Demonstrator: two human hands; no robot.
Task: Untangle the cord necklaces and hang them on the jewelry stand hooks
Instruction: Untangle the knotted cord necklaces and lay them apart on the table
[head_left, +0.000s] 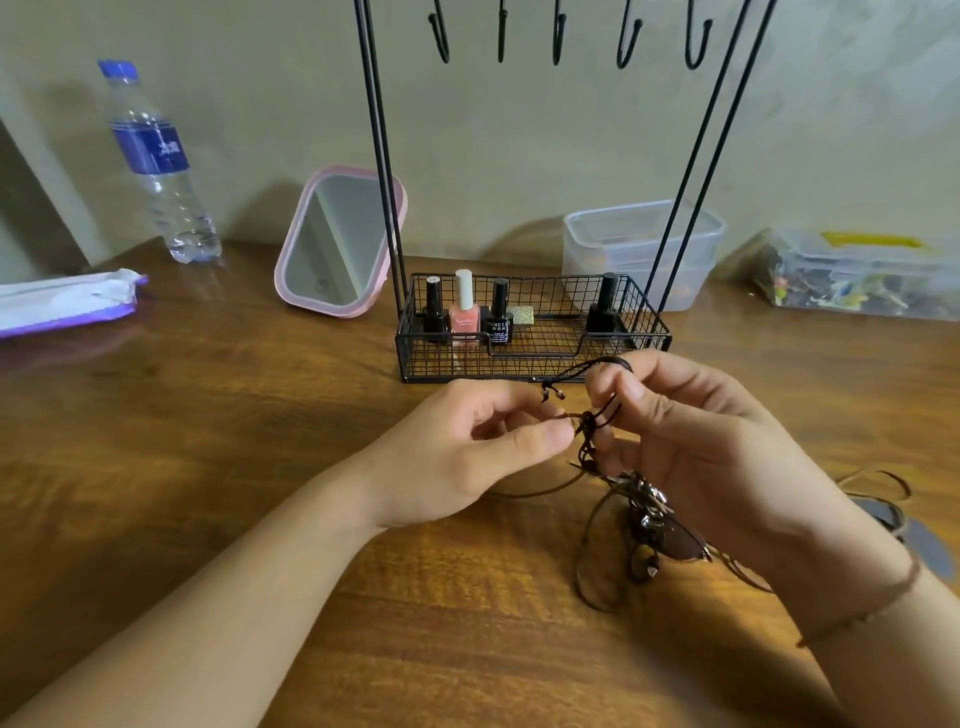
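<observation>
A tangle of dark cord necklaces (592, 426) with metal pendants (649, 504) hangs between my hands above the wooden table. My left hand (467, 447) pinches a brown cord at the knot with thumb and forefinger. My right hand (691, 441) grips the black cords on the other side of the knot, with loops trailing down onto the table. The black wire jewelry stand (387, 208) rises just behind my hands; its hooks (558, 36) at the top are bare.
The stand's wire basket (530, 364) holds several nail polish bottles. A pink mirror (337, 244), a water bottle (156, 166) and a tissue pack (67, 301) sit to the left. Clear plastic boxes (613, 244) stand at the back right. Another cord (883, 483) lies by my right wrist.
</observation>
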